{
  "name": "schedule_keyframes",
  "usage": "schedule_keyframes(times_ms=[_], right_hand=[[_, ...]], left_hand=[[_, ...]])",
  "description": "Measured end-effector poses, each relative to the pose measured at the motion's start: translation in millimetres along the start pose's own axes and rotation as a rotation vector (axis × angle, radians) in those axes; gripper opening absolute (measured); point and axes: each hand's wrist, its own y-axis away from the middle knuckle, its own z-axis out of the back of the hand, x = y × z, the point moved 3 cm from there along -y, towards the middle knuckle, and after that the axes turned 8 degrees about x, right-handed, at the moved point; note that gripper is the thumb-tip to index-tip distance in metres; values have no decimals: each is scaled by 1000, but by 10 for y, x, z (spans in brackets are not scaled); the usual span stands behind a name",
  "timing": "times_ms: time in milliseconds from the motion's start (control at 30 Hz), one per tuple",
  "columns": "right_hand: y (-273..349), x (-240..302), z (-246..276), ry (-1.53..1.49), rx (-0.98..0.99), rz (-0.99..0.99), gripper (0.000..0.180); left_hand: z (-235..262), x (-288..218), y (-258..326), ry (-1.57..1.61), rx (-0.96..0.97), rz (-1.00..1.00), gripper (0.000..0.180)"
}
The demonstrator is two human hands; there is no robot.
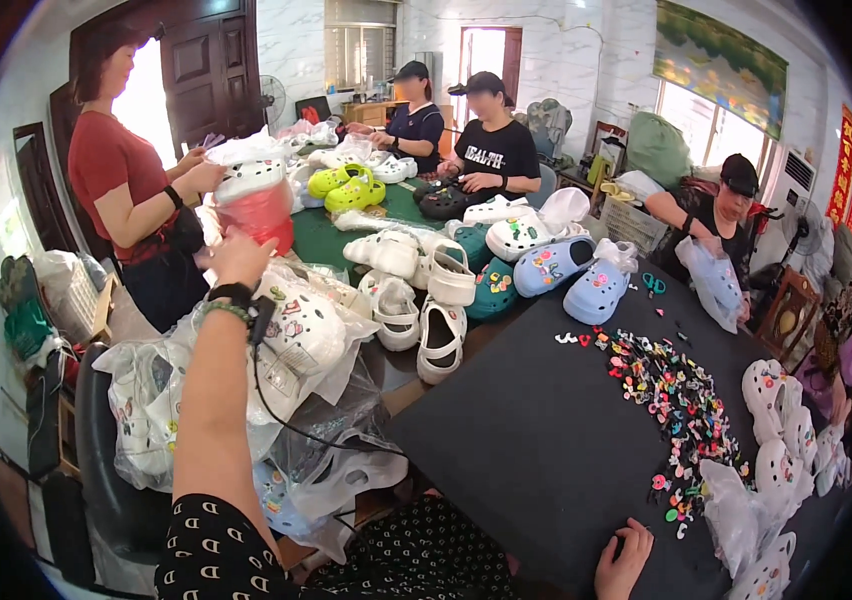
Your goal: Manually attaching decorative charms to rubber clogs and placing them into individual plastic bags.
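My left arm stretches out to the left, over clogs in clear plastic bags. My left hand (243, 258) is beside a red plastic bag (264, 215); its fingertips are mostly hidden, so any grip on the bag is unclear. Below the wrist lies a bagged white clog with charms (301, 325). My right hand (626, 560) rests at the near edge of the black table (516, 430), fingers loosely bent, thumb apart, nothing visible in it. Ahead of it spreads a heap of small colourful shoe charms (671, 400).
Light blue clogs (594, 290), white clogs (442, 335) and teal clogs (493, 290) line the table's far edge. More white clogs (778, 470) lie at the right. A person in red (121, 180) stands at the left; several others sit around. A black cable (296, 430) runs from my left wrist.
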Motion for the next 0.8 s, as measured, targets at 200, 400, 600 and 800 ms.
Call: schedule_keyframes(times_ms=[200,400,600,800], right_hand=[[-11,13,41,-31,22,-18,15],[63,-92,-74,-85,12,-118,17],[22,-132,-115,-116,-5,-117,19],[29,-116,-95,-73,-2,-161,15]], left_hand=[[-106,444,-110,1,-75,-292,50],[379,-293,571,129,-258,-696,29],[1048,-977,1324,366,-374,-883,28],[826,-1624,1733,837,278,-829,33]])
